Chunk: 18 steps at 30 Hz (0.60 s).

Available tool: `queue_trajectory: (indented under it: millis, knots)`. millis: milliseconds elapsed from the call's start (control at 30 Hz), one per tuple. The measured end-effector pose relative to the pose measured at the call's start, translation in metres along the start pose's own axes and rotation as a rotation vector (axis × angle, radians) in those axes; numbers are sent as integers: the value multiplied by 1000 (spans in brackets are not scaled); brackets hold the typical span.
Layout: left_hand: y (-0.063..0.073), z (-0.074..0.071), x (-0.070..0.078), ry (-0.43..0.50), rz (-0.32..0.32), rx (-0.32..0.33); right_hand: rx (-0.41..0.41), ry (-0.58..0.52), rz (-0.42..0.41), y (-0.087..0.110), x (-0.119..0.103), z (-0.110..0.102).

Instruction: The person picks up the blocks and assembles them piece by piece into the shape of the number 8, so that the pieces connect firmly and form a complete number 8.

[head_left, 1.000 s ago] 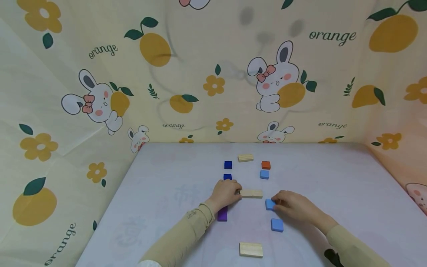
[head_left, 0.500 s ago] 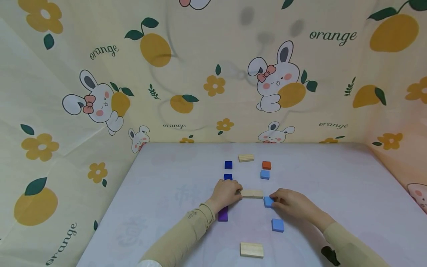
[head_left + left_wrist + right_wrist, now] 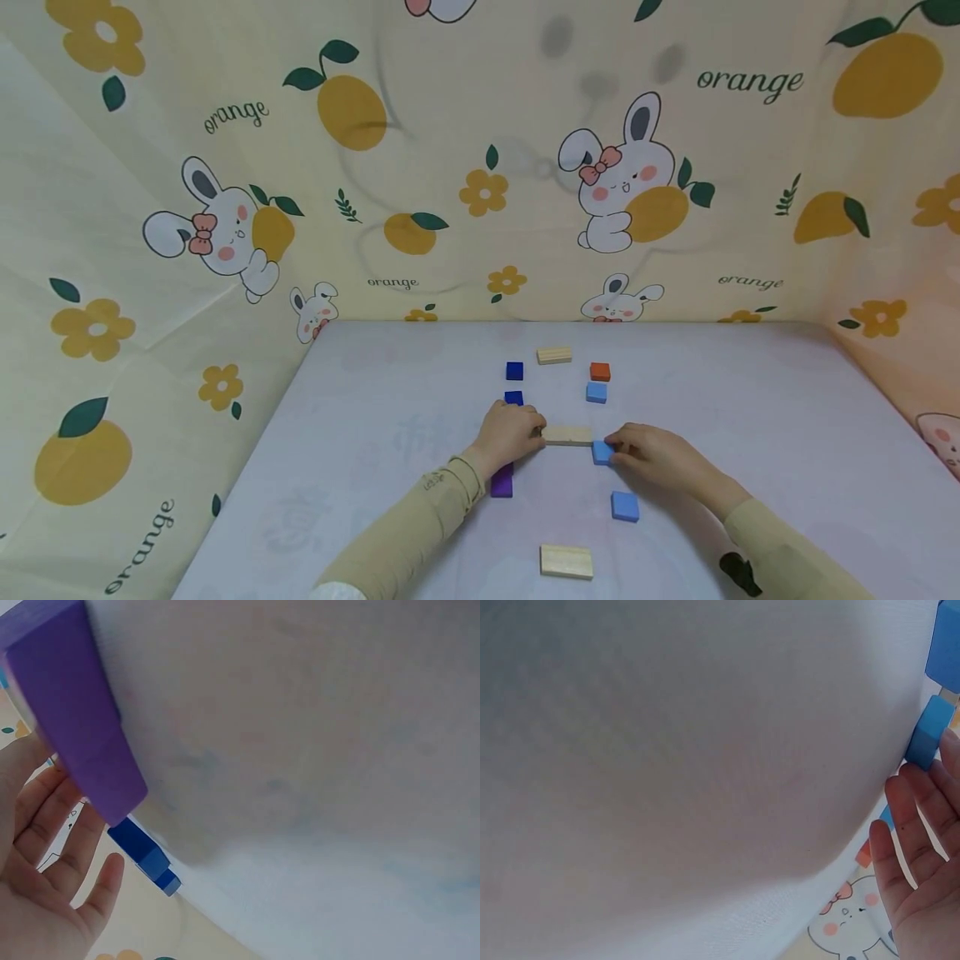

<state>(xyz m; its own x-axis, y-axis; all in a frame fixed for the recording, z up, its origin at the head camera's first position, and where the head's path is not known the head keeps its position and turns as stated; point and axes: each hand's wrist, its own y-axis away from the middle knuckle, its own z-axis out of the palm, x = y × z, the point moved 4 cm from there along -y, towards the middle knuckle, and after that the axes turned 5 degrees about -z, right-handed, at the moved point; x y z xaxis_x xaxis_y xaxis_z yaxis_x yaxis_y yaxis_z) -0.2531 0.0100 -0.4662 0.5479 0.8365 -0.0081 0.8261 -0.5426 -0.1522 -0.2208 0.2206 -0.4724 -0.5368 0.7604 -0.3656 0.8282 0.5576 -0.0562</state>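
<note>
Near the table's middle lies a long wooden block (image 3: 567, 436). My left hand (image 3: 510, 431) grips its left end with bent fingers; the fingertips are partly hidden. Under that hand, a purple block (image 3: 502, 482) sticks out toward me, and it looms large in the left wrist view, where two purple pieces (image 3: 79, 712) seem to lie end to end. My right hand (image 3: 663, 457) pinches a light blue square block (image 3: 602, 452) between thumb and fingers, by the wooden block's right end. In the right wrist view this blue block (image 3: 928, 733) is at the fingertips.
Farther back stand two dark blue blocks (image 3: 514, 371), an orange block (image 3: 600, 372), another light blue block (image 3: 596, 392) and a short wooden block (image 3: 554, 356). Closer to me are a light blue block (image 3: 625, 507) and a wooden block (image 3: 566, 562). A patterned cloth (image 3: 450, 250) hangs behind the table.
My right hand has slid the light blue block a little left and away from me, up to the wooden block's right end. The left hand has stayed in place.
</note>
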Motion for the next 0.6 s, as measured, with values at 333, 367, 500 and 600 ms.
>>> queue_trajectory:
  millis: [333,367,500,600]
  knots:
    - [-3,5,-1,-10,-6,3,-26,4,37,-1,-2,-1]
    - [-3,6,-1,-8,-8,0,-27,0,37,-1,-2,-1]
    - [-3,7,-1,-1,-10,5,-10,-14,39,0,-1,-2]
    - [-2,6,-1,0,-7,9,3,-21,58,0,-1,-5]
